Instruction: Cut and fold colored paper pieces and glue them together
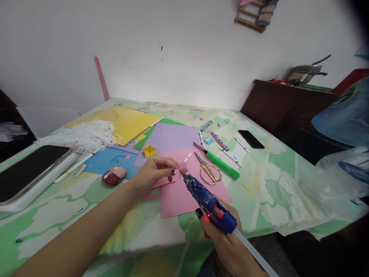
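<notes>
My left hand [155, 173] pinches a small pink paper piece [177, 175] with curved edges between thumb and fingers. In my right hand [221, 234] is a blue hot glue gun [201, 196], its red light lit and a long glue stick [253, 250] coming out of the back. The gun's nozzle meets or nearly meets the pink piece; I cannot tell if they touch. Beneath both lies a pink sheet [184, 200], with gold-handled scissors [208, 169] and a green utility knife [221, 165] at its right side. A yellow paper flower shape [149, 151] sits beyond my left hand.
Purple paper [175, 136], yellow sheets [121, 115] and a blue sheet [100, 163] spread behind. White cord [92, 134] is heaped at left, near a mouse [114, 176] and a large phone-like device [29, 169]. A black phone [251, 139] and plastic bag [340, 173] are at right.
</notes>
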### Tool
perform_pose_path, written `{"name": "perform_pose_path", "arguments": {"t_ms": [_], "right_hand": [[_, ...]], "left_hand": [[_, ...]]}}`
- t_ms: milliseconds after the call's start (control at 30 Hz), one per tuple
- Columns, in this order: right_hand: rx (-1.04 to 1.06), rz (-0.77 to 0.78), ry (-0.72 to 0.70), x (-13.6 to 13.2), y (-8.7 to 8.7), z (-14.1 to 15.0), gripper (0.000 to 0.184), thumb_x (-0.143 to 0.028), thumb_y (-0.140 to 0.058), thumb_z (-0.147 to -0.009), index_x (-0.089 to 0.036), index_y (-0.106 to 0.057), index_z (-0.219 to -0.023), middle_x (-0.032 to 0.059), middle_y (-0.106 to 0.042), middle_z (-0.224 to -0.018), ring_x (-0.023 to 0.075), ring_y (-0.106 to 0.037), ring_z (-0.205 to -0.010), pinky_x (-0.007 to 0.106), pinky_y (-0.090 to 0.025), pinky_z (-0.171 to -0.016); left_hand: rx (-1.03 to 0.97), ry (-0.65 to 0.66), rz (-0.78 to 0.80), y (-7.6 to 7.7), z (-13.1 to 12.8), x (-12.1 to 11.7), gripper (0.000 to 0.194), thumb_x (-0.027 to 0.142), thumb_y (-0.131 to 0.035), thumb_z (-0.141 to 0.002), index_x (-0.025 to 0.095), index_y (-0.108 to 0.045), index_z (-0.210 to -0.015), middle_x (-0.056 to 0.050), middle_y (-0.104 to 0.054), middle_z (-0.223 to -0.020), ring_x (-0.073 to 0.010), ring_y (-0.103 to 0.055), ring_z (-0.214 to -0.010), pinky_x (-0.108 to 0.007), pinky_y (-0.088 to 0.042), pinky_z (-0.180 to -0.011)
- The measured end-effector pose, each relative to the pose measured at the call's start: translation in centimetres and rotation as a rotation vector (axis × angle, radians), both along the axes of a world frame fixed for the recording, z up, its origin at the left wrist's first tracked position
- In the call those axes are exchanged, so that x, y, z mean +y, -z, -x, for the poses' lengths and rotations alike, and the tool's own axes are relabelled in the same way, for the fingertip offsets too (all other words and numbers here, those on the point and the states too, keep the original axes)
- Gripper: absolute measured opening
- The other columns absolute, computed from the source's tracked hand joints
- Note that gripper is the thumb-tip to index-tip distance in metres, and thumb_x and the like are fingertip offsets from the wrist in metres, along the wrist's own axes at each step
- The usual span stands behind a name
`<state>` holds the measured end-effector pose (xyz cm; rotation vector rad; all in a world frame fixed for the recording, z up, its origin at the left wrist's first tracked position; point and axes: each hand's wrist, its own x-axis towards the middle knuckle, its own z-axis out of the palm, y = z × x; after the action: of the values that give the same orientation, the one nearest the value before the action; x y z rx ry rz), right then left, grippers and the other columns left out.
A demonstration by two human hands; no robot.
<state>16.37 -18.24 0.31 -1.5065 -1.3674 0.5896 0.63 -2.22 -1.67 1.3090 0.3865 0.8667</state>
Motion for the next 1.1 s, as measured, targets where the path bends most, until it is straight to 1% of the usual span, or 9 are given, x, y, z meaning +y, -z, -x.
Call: {"name": "perform_pose_path", "arguments": {"t_ms": [100,233,400,533,700,833,900,1000,1100], "right_hand": [[-0.018,0.012,-0.052,-0.1,0.0,-0.3,0.019,-0.032,-0.052,-0.076,-0.021,-0.045,-0.062,-0.0033,-0.043,-0.056,0.0115,-0.040,-0.050,0.023,-0.036,-0.049],[-0.104,-0.024,-0.052,-0.5,0.0,-0.8,0.014,-0.032,-0.051,-0.076,-0.019,-0.055,-0.071,-0.0008,-0.052,-0.062,0.0134,-0.047,-0.055,0.024,-0.038,-0.053],[-0.262,-0.065,0.294,-1.2,0.6,-3.3,0.020,-0.038,-0.052,-0.076,-0.022,-0.060,-0.084,0.0000,-0.059,-0.064,0.0157,-0.053,-0.054,0.025,-0.040,-0.052],[-0.590,-0.043,0.501,-1.7,1.5,-8.5,0.027,-0.046,-0.051,-0.077,-0.021,-0.056,-0.085,0.0020,-0.060,-0.065,0.0171,-0.052,-0.053,0.027,-0.039,-0.051],[-0.953,0.264,0.612,-2.8,2.3,-15.8,0.029,-0.040,-0.050,-0.074,-0.021,-0.052,-0.096,0.0105,-0.064,-0.082,0.0276,-0.061,-0.069,0.033,-0.041,-0.052],[-0.918,0.472,0.637,-3.1,2.1,-20.1,0.021,-0.049,-0.050,-0.076,-0.028,-0.048,-0.076,0.0100,-0.060,-0.075,0.0262,-0.062,-0.066,0.034,-0.040,-0.052],[-0.907,0.494,0.628,-2.9,2.0,-21.8,0.024,-0.051,-0.048,-0.077,-0.027,-0.046,-0.073,0.0112,-0.058,-0.073,0.0275,-0.062,-0.069,0.036,-0.042,-0.056],[-0.905,0.500,0.600,-2.1,2.0,-23.1,0.019,-0.045,-0.050,-0.076,-0.026,-0.048,-0.073,0.0153,-0.058,-0.077,0.0304,-0.063,-0.078,0.039,-0.044,-0.062],[-0.954,0.565,0.654,-0.9,1.8,-21.9,0.023,-0.044,-0.050,-0.076,-0.021,-0.056,-0.077,0.0222,-0.060,-0.087,0.0381,-0.062,-0.084,0.046,-0.041,-0.061]], "left_hand": [[0.011,-0.008,0.013,0.0,0.0,0.0,0.003,0.015,-0.073,-0.069,0.017,-0.074,-0.071,-0.006,-0.068,-0.081,-0.0124,-0.059,-0.069,-0.018,-0.045,-0.053],[0.020,-0.043,0.051,0.2,0.0,0.1,0.004,0.017,-0.075,-0.067,0.016,-0.073,-0.070,-0.004,-0.066,-0.077,-0.0107,-0.056,-0.064,-0.018,-0.044,-0.051],[-0.011,-0.056,0.105,0.2,0.0,0.3,0.009,0.019,-0.078,-0.064,0.015,-0.072,-0.069,-0.004,-0.064,-0.074,-0.0104,-0.056,-0.063,-0.018,-0.045,-0.050],[-0.030,-0.060,0.123,0.1,0.0,0.3,0.009,0.018,-0.077,-0.064,0.014,-0.070,-0.068,-0.003,-0.064,-0.071,-0.0092,-0.055,-0.060,-0.017,-0.045,-0.049],[-0.046,-0.053,0.115,0.1,0.0,0.5,0.007,0.017,-0.073,-0.067,0.014,-0.067,-0.067,-0.002,-0.063,-0.069,-0.0079,-0.054,-0.058,-0.016,-0.044,-0.049],[-0.037,-0.078,0.100,0.3,0.0,0.5,0.009,0.017,-0.073,-0.065,0.013,-0.065,-0.066,-0.003,-0.063,-0.070,-0.0085,-0.054,-0.059,-0.017,-0.044,-0.050],[-0.024,-0.097,0.095,0.3,-0.1,0.5,0.010,0.017,-0.073,-0.064,0.013,-0.064,-0.064,-0.003,-0.063,-0.070,-0.0082,-0.054,-0.059,-0.017,-0.044,-0.050],[-0.018,-0.110,0.086,0.4,-0.1,0.5,0.009,0.017,-0.071,-0.066,0.013,-0.063,-0.064,-0.003,-0.063,-0.072,-0.0083,-0.055,-0.060,-0.017,-0.044,-0.050],[-0.021,-0.124,0.073,0.6,-0.1,0.6,0.006,0.014,-0.069,-0.068,0.014,-0.064,-0.066,-0.003,-0.064,-0.073,-0.0085,-0.056,-0.062,-0.016,-0.044,-0.051]]}}
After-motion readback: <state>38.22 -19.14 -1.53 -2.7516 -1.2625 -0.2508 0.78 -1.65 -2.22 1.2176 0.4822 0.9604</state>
